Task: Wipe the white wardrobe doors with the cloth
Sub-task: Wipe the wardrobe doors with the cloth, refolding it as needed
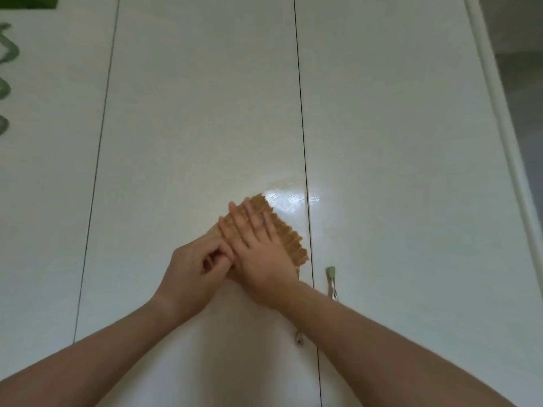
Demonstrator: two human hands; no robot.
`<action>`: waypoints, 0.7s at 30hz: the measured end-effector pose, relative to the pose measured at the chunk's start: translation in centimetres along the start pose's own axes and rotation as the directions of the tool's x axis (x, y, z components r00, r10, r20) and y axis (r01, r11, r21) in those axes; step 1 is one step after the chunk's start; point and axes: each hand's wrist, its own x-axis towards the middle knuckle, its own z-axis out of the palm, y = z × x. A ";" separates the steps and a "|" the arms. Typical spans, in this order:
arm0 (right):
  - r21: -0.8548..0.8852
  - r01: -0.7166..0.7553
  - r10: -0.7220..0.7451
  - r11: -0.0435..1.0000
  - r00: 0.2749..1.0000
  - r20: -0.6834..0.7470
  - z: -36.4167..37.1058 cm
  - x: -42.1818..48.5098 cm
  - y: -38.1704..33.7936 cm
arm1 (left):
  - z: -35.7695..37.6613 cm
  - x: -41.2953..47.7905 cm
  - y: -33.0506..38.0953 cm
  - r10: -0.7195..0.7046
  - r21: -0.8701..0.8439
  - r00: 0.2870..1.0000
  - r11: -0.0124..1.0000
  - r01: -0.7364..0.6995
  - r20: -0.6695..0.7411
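Observation:
A tan ribbed cloth lies flat against the middle white wardrobe door, close to the seam with the right door. My right hand presses on the cloth with fingers spread flat. My left hand is curled, its fingers pinching the cloth's lower left edge beside the right hand. A wet glossy smear shines just above and right of the cloth. Most of the cloth is hidden under the hands.
A metal door handle sits on the right door just past the seam; another handle peeks out under my right forearm. A third door is at left. Green leaves hang at the far left. A white frame edge runs down the right.

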 end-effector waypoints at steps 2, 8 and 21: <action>-0.042 0.123 -0.122 0.992 0.992 0.019 2.8 -4.4 -4.1 | 0.1 0.0 0.1 0.005 0.020 1.000 1.000 -0.005 -0.012; -0.047 0.019 -0.019 0.999 1.000 0.005 4.3 -12.3 -5.8 | 0.7 -4.3 -0.6 0.026 0.010 0.997 1.000 -0.027 0.069; 0.273 -0.334 0.371 0.902 0.924 -0.096 6.9 -22.0 -10.1 | -1.3 -7.4 -1.1 0.151 -0.077 0.966 0.987 -0.138 0.208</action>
